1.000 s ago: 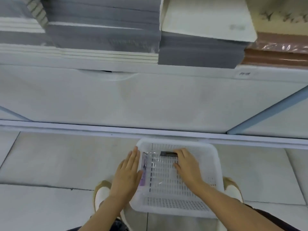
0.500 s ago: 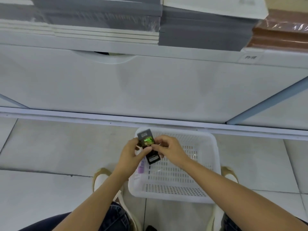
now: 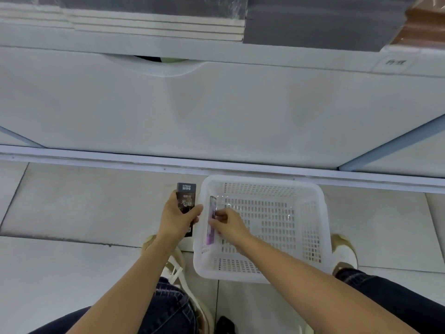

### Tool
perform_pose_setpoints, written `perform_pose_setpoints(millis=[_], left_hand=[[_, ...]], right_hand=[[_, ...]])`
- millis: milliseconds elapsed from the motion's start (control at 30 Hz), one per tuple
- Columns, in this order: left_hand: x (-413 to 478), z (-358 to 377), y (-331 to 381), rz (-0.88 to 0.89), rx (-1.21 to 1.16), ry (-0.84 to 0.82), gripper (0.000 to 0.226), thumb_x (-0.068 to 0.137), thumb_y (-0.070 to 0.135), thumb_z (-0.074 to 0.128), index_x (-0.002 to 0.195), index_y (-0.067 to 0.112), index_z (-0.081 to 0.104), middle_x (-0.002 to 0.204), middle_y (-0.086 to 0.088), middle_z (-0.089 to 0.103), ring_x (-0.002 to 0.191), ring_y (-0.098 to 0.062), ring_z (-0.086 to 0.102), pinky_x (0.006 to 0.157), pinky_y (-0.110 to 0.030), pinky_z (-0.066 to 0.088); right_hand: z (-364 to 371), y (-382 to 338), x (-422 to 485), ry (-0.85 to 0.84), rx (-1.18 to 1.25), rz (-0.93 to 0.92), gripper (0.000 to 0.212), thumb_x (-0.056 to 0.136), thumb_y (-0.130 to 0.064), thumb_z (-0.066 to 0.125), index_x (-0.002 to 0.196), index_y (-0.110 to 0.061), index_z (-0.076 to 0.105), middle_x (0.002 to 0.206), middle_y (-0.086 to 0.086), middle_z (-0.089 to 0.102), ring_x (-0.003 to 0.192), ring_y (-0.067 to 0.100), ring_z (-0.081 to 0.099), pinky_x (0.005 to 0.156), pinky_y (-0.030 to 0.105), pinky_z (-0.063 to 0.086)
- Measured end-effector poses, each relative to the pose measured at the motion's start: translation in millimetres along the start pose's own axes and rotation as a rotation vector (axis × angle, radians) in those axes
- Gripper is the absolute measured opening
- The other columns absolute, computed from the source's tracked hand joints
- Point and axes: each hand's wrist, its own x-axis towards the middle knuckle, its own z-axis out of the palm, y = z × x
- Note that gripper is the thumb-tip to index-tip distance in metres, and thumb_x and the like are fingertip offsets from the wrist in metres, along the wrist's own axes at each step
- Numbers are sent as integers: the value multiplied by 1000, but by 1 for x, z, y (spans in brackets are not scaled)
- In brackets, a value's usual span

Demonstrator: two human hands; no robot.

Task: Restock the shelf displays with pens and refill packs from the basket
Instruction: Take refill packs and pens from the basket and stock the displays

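A white perforated basket (image 3: 310,227) stands on the tiled floor in front of the shelf unit. My left hand (image 3: 177,218) grips a dark refill pack (image 3: 186,196) just left of the basket, held upright above the floor. My right hand (image 3: 227,222) reaches into the basket's left side and pinches a purple pen in a clear pack (image 3: 211,220) that leans along the left wall. The rest of the basket floor shows only clear plastic film.
A white cabinet front (image 3: 216,112) with a curved handle recess fills the upper half. Grey and brown stacked notebooks (image 3: 313,22) lie on the shelf above. My shoes (image 3: 343,251) flank the basket on the tiles.
The dark pack has passed fully into my left hand and moved left, outside the basket. My right hand let go of it and went down to the purple pen pack.
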Motion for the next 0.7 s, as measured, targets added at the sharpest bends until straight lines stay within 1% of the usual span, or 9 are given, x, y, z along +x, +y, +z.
perform_pose_setpoints(millis=[67,133,167,267,367,467,500,600,700], left_hand=[[1,0,-2,4,7,0,32,83,14,74,105,17,52,83,-8,69,60,-15,67,55,-22,53],[1,1,-3,10,12,2,32,83,15,74,107,15,52,84,-8,68,63,-17,68,56,-23,53],[2,1,-3,15,17,2,32,84,15,74,106,16,51,84,-7,68,63,-16,68,56,-22,53],[2,0,-2,29,22,-8,28,85,20,73,102,19,51,81,-6,69,60,-13,66,54,-21,53],[1,1,7,47,-14,1,29,83,31,74,98,20,52,80,-4,70,59,-10,66,53,-20,53],[-2,3,27,58,-78,11,42,75,39,80,98,16,54,80,-4,71,59,-13,67,54,-25,55],[-3,3,35,64,-87,5,44,73,38,82,98,15,55,79,-6,71,58,-14,66,54,-27,55],[-10,2,61,90,-158,-13,41,74,25,84,98,6,56,77,-11,69,53,-14,63,51,-25,53],[-19,-4,94,107,-345,-6,35,73,16,84,93,7,56,68,-7,65,53,-18,60,53,-28,53]], right_hand=[[4,2,1,50,44,-5,30,90,-22,67,114,-13,52,101,-3,61,85,5,61,73,21,49],[4,3,0,34,116,-19,29,89,-21,68,112,-14,50,93,-6,63,72,0,65,60,12,46],[4,4,-1,24,150,-17,32,88,-21,69,113,-16,50,94,-5,63,73,0,65,59,11,46],[0,2,-5,11,208,-12,41,84,-26,73,116,-20,48,108,1,59,93,11,62,71,20,49],[-13,-6,-13,25,157,-98,38,83,-24,73,112,-24,48,107,1,57,90,15,63,68,23,53],[-35,-27,-28,18,-9,-268,40,80,-20,74,111,-28,51,107,-2,57,82,5,61,63,20,53],[-43,-36,-33,6,-70,-327,40,79,-19,75,110,-30,52,107,-5,57,80,0,59,64,18,53],[-67,-68,-54,-50,-210,-461,44,74,-23,79,110,-34,57,108,-13,59,92,-3,57,73,19,53],[-93,-102,-77,-51,-159,-481,45,76,-21,82,113,-29,58,106,-9,62,90,7,61,70,22,52]])
